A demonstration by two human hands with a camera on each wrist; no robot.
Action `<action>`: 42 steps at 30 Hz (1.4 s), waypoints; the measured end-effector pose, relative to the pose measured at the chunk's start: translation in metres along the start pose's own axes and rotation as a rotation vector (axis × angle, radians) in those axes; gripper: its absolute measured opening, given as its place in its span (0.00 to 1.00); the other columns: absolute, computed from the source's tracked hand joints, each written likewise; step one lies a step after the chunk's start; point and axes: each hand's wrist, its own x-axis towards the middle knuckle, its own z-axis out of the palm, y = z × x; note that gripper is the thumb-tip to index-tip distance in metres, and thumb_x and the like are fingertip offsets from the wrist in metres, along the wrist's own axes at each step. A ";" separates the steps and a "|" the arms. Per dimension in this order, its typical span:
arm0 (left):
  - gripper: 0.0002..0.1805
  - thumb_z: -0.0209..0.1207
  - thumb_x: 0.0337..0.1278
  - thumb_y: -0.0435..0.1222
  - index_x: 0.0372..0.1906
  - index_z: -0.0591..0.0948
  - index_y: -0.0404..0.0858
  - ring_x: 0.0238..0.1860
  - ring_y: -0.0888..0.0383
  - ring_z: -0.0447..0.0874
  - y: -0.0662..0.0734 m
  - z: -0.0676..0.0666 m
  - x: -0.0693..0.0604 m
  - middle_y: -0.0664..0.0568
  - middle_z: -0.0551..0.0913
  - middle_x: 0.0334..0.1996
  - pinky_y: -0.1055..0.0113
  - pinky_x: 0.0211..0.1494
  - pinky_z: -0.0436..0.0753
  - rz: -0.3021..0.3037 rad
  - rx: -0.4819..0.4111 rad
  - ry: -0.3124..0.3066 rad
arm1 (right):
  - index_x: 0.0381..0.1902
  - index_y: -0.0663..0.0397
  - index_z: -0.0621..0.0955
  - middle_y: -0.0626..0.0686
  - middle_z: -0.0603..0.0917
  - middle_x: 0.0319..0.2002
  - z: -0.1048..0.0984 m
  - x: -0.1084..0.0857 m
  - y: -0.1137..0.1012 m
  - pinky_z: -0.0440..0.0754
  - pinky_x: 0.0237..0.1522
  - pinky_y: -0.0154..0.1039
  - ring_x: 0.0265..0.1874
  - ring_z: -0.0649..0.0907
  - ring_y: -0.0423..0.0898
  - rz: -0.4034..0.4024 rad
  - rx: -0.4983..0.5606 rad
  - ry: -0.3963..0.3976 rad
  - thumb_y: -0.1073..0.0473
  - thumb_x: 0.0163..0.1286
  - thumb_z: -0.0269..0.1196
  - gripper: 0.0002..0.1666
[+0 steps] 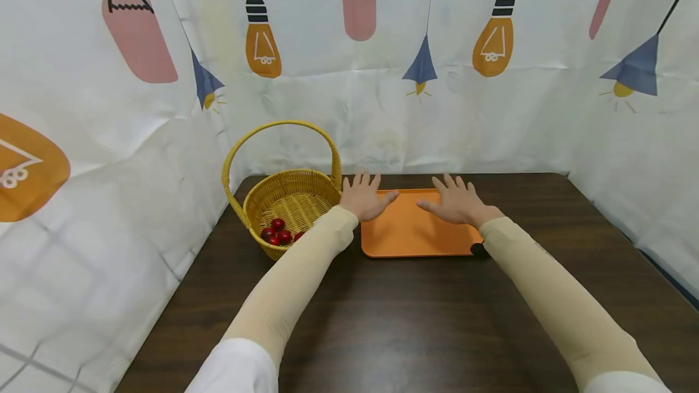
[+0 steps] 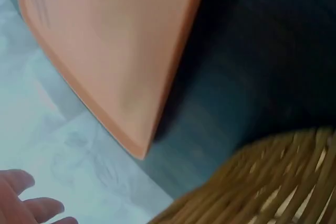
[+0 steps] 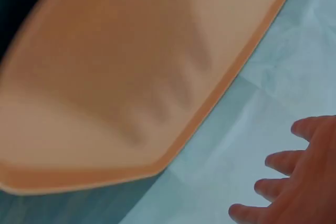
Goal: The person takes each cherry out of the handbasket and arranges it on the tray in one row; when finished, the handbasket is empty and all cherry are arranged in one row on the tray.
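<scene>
My left hand (image 1: 364,199), fingers spread, hovers between the yellow wicker basket (image 1: 260,199) and the left end of the orange tray (image 1: 404,235). My right hand (image 1: 457,204) is held over the tray's right part, its fingers also spread and holding nothing. Several dark red fruits (image 1: 284,236) lie in the basket, partly hidden by the rim and my left sleeve. In the left wrist view, fingertips (image 2: 44,208) show at the lower left, apart from the tray (image 2: 121,66). The right wrist view has the hand (image 3: 302,171) beside the tray (image 3: 105,103), which bears finger shadows.
A dark wooden table (image 1: 404,320) carries the basket and tray. Near the tray's front right corner a small black object (image 1: 479,250) is partly covered by my right sleeve. Behind and beside the table hangs a white cloth (image 1: 349,96) printed with lamps.
</scene>
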 end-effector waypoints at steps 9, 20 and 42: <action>0.27 0.47 0.70 0.54 0.64 0.75 0.43 0.65 0.49 0.70 -0.008 0.013 -0.023 0.49 0.74 0.63 0.52 0.63 0.72 0.091 -0.214 0.124 | 0.76 0.59 0.56 0.67 0.55 0.74 0.024 -0.008 -0.008 0.55 0.66 0.65 0.71 0.57 0.68 -0.109 0.146 0.104 0.33 0.69 0.53 0.50; 0.14 0.54 0.69 0.40 0.53 0.82 0.43 0.52 0.52 0.78 -0.042 0.008 -0.070 0.51 0.80 0.55 0.54 0.55 0.76 0.116 -0.576 0.454 | 0.68 0.57 0.70 0.59 0.70 0.67 0.048 -0.008 -0.041 0.66 0.64 0.59 0.67 0.68 0.59 -0.164 0.354 0.212 0.46 0.71 0.58 0.33; 0.16 0.51 0.60 0.29 0.53 0.70 0.34 0.42 0.59 0.66 -0.174 0.007 -0.122 0.54 0.70 0.47 0.69 0.45 0.65 -0.447 -1.104 1.345 | 0.59 0.51 0.80 0.51 0.80 0.59 0.063 -0.003 -0.094 0.75 0.56 0.53 0.57 0.78 0.54 -0.254 0.485 0.277 0.47 0.73 0.57 0.23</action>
